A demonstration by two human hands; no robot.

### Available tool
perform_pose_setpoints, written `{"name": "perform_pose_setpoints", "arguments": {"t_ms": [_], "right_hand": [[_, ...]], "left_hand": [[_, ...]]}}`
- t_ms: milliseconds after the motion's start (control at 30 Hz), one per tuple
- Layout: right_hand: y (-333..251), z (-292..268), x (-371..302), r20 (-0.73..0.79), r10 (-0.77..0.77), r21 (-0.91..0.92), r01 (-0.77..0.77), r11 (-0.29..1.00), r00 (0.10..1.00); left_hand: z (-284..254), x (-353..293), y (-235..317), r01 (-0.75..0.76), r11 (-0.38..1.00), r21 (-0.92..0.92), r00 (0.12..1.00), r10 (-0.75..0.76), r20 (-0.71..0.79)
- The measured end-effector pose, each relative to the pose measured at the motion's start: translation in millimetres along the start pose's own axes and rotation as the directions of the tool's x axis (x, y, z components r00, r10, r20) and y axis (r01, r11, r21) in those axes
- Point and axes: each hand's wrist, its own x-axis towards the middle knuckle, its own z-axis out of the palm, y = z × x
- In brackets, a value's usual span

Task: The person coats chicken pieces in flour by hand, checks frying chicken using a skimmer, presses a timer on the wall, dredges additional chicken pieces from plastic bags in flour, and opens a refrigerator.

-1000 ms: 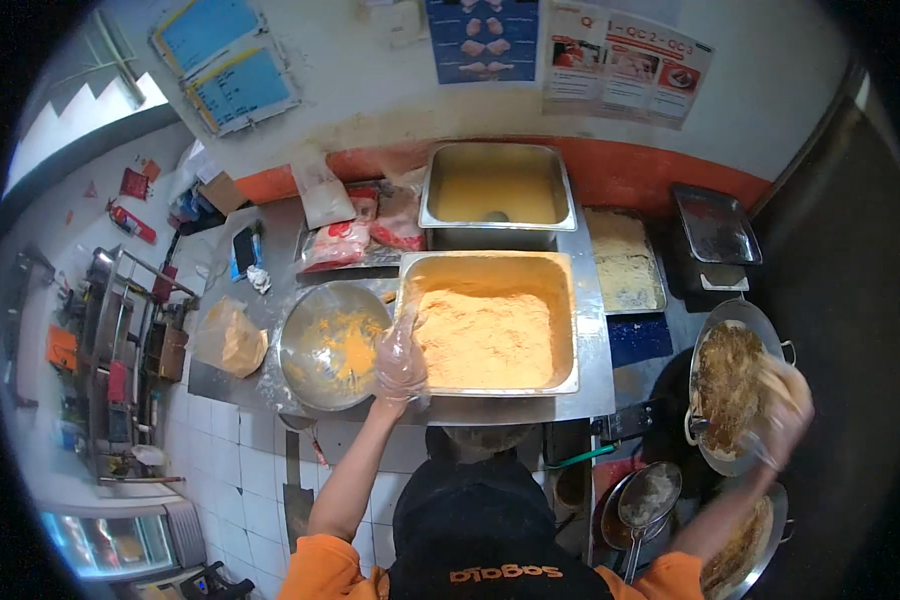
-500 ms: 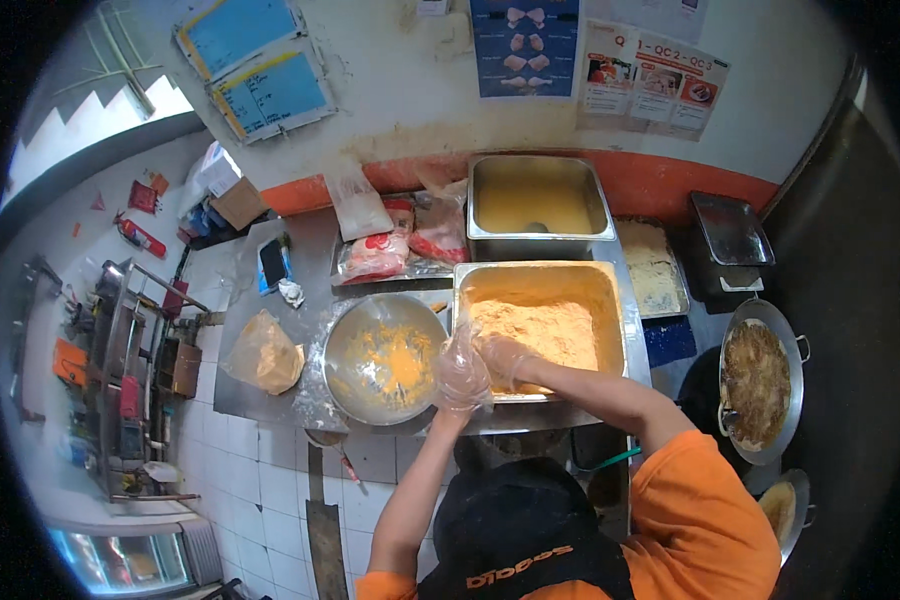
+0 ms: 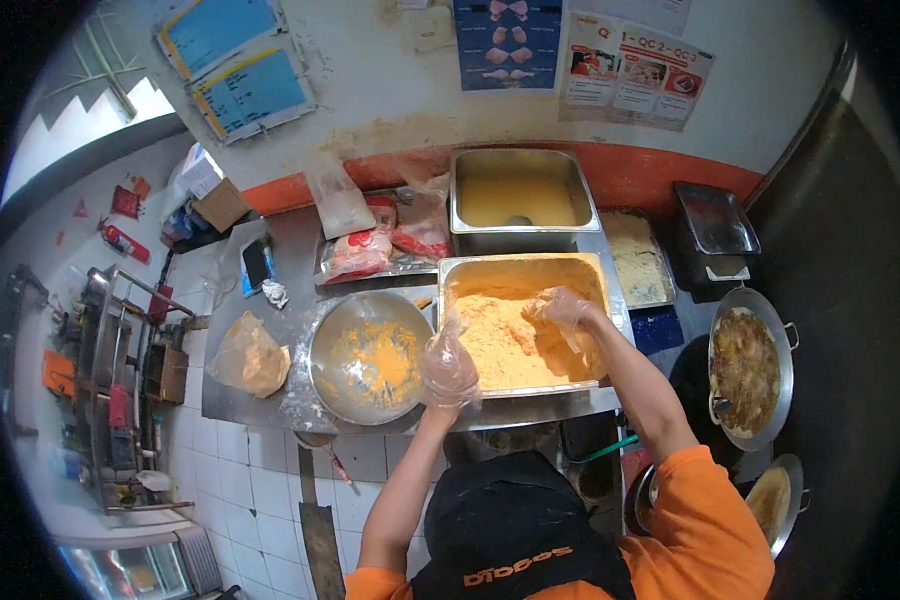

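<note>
My left hand, in a clear plastic glove, is closed at the near left corner of a steel pan and appears to grip its rim. Orange breading flour fills this pan, heaped unevenly. Over the pan's right half is my right hand, also gloved, its crumb-covered fingers curled just above the flour. Whether a piece lies in them I cannot make out. Lumpy clumps sit below those fingers. Left of my left hand stands a round steel bowl with orange and white flour traces inside.
Behind stands a deep steel pan of yellowish liquid. Bagged red-and-white packages lie on a tray. A bag of orange powder and a phone are at left. Woks of oil stand at right, past a tray of pale crumbs.
My right hand has moved right and away, from beside the left hand to over the pan's right half. The left hand stays at the pan's corner. The whole view has shifted slightly.
</note>
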Motion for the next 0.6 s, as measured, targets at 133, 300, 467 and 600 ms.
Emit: {"name": "perform_pose_setpoints", "arguments": {"t_ms": [133,300,467,600], "right_hand": [[-20.4,-6.2,-6.2,0.108,-0.041,-0.391,0.080,0.917,0.993],[-55.4,12.8,-7.0,0.250,0.092,-0.599,0.080,0.797,0.964],[19.3,51.4,30.6,0.168,-0.189,-0.775,0.248,0.581,0.968],[-10.5,22.4,6.4,0.173,-0.121,-0.498,0.193,0.845,0.977]], "left_hand": [[0.7,-7.8,-3.7,0.061,0.996,0.069,0.996,-0.066,0.059],[1.7,-7.8,-0.9,-0.001,1.000,-0.027,1.000,0.000,-0.031],[1.2,-5.4,2.4,0.023,0.997,-0.075,1.000,-0.021,0.020],[1.4,-6.4,1.6,0.070,0.994,-0.078,0.997,-0.069,0.019]]}}
